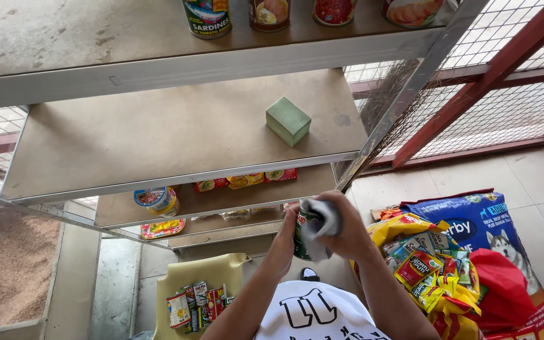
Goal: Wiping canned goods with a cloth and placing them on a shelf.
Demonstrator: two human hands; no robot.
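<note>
Both hands grip one green can (pixel 301 236) held in the air in front of the shelf rack (pixel 177 135), level with its lower boards: the left hand (pixel 286 234) wraps its side, and the right hand (pixel 341 228) presses a pale cloth (pixel 318 221) over its top. Right of the arms lies a blue pet food bag (pixel 473 223), with a yellow bag (pixel 429 277) of small packets beside it. A green sponge block (pixel 288 120) sits on the middle shelf. Four cans (pixel 269 12) stand on the top shelf.
</note>
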